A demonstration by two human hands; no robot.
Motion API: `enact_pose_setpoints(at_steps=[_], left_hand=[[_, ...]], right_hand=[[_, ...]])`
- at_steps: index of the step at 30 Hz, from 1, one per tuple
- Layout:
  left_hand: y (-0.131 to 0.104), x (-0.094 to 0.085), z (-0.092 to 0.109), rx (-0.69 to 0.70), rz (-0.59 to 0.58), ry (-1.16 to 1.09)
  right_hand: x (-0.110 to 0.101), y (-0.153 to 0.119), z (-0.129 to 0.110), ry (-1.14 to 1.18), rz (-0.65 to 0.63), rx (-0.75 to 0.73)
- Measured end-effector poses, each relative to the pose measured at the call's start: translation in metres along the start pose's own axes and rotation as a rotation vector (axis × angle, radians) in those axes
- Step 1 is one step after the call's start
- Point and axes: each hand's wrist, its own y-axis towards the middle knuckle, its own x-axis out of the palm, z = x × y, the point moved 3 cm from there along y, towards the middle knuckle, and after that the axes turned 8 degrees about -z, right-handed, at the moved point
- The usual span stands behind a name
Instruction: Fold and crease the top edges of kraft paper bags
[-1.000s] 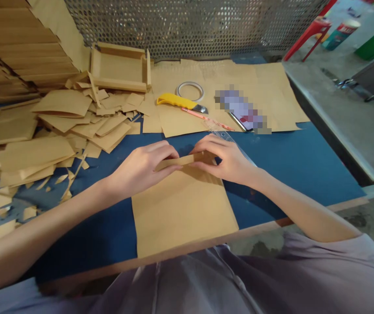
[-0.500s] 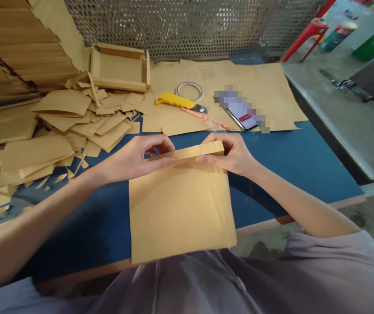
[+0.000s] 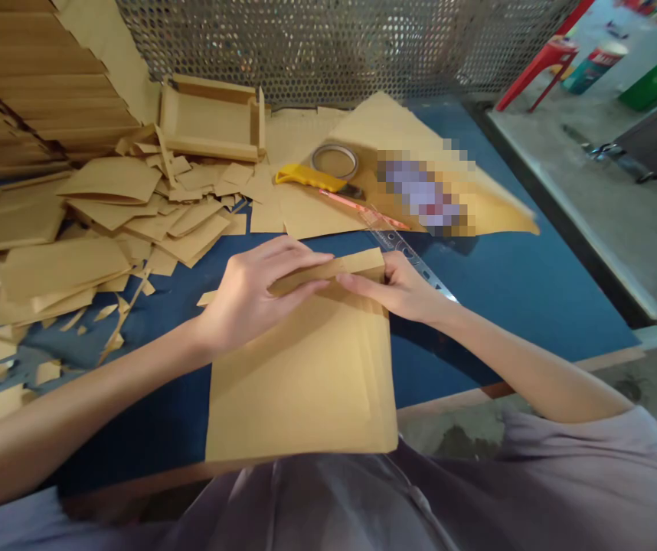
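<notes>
A tan paper sheet (image 3: 305, 383) lies on the blue table at the front edge, its far edge folded up into a narrow strip. My left hand (image 3: 259, 287) pinches that fold on its left part, thumb in front and fingers behind. The right end of the fold is gripped by my right hand (image 3: 400, 287), with the thumb on the near side. Just beyond my right hand is a clear ruler (image 3: 414, 260). A yellow cutter (image 3: 311, 177), a red-and-white pen (image 3: 351, 204), a tape roll (image 3: 334, 161) and a pixelated phone (image 3: 420, 191) rest on tan sheets farther back.
Paper scraps (image 3: 99, 222) cover the left of the table (image 3: 506, 283). An open cardboard tray (image 3: 210, 119) stands behind them, beside stacked cardboard (image 3: 30, 76). A perforated metal panel (image 3: 305, 46) borders the back. A red stool (image 3: 552, 57) stands at the back right.
The sheet in my hands has shifted slightly left and my left hand has turned over the fold. On the right, the back sheets have swung and lifted at an edge, and more of the ruler shows.
</notes>
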Motion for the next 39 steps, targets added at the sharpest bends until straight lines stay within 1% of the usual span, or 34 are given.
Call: enact_pose_setpoints(at_steps=[3,5,7,10,12,15,18,20,23,28,30,33,36,39], left_hand=[[-0.002,0.002,-0.002,-0.027,-0.014,0.008],[-0.003,0.003,-0.003,-0.049,-0.029,0.017],[-0.003,0.003,-0.005,-0.056,-0.030,0.025],[-0.003,0.003,-0.008,-0.035,-0.007,0.033],[-0.003,0.003,-0.009,0.000,0.016,0.033],[-0.003,0.005,-0.008,0.021,0.011,0.027],[-0.003,0.005,-0.006,0.011,-0.011,0.028],[-0.003,0.005,-0.005,-0.002,-0.028,0.025],[-0.002,0.004,-0.005,-0.031,-0.054,-0.002],[-0.001,0.005,-0.004,-0.045,-0.030,-0.020],[-0.001,0.006,-0.003,-0.069,-0.050,-0.044],[0.001,0.005,-0.003,-0.162,-0.107,-0.154],[0.003,0.003,-0.005,-0.259,-0.137,-0.318],[0.005,0.002,-0.008,-0.308,-0.152,-0.431]], right_hand=[[0.001,0.002,0.001,0.103,-0.056,0.035],[0.000,0.004,0.001,0.104,-0.037,0.020],[-0.003,0.005,0.000,0.039,0.037,-0.017],[-0.010,0.005,-0.001,-0.101,0.186,-0.096],[-0.013,0.004,-0.002,-0.186,0.231,-0.159],[-0.014,0.004,-0.002,-0.280,0.199,-0.262],[-0.014,0.004,-0.004,-0.304,0.178,-0.326],[-0.013,0.005,-0.005,-0.284,0.180,-0.312],[-0.010,0.005,-0.007,-0.237,0.168,-0.244],[-0.005,0.004,-0.009,-0.188,0.179,-0.142],[-0.004,0.004,-0.008,-0.172,0.177,-0.108],[-0.004,0.004,-0.008,-0.157,0.147,-0.071],[-0.006,0.005,-0.008,-0.134,0.131,-0.053],[-0.008,0.006,-0.006,-0.064,0.144,-0.050]])
